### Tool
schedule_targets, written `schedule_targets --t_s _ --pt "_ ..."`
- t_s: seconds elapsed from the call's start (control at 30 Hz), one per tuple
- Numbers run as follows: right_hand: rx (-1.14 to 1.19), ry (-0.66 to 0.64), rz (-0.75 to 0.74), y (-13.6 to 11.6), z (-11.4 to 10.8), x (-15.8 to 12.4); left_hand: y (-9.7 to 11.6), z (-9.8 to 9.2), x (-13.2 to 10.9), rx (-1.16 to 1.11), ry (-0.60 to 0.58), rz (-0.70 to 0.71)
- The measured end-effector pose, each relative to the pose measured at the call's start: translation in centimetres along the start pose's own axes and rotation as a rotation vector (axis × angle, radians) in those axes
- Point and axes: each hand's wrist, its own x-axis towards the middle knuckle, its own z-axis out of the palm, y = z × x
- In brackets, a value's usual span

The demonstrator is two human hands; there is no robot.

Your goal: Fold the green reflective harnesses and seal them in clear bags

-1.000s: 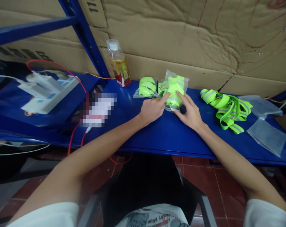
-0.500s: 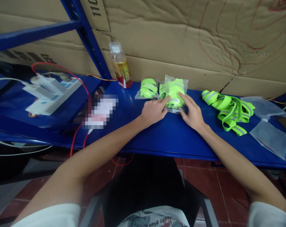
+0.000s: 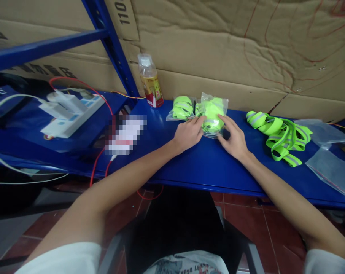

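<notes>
A clear zip bag (image 3: 215,108) packed with a coiled neon-yellow reflective strap lies between my two hands, partly over another bagged coil (image 3: 198,109). My left hand (image 3: 189,133) grips its lower left edge, fingers bent and close together. On the other side my right hand (image 3: 234,137) holds the lower right edge, fingertips on top and thumb at the bottom corner. Just left of these sits one more bagged coil (image 3: 182,107). To the right lies a loose, tangled neon-yellow strap (image 3: 283,135) with a grey stripe.
Flat clear bags (image 3: 333,167) lie at the table's right end. A drink bottle (image 3: 151,85) stands against the cardboard (image 3: 201,57). Left are a blurred-out white item (image 3: 126,136) on a red cable, a power strip (image 3: 72,118) and a blue frame post (image 3: 115,49).
The view has shifted slightly, so everything appears a little further right. Both hands stay on the bag, with hardly any movement against it.
</notes>
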Motion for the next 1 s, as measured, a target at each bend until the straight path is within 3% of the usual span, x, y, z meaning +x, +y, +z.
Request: schedule_targets --t_s 0.33,0.5,0.77,1.0 --pt "0.034 0.095 -0.035 -0.2 -0.2 0.1 -0.2 0.3 0.1 -0.075 -0.005 -0.048" --pt "-0.010 0.144 -0.054 -0.7 -0.7 0.3 -0.3 0.5 -0.2 -0.235 0.070 -0.016" --pt "-0.041 -0.015 -0.034 0.1 -0.2 0.3 -0.2 0.9 -0.2 -0.319 0.059 0.015" --pt "-0.109 0.051 -0.005 -0.7 0.2 0.2 0.1 0.8 -0.2 -0.304 0.056 0.026"
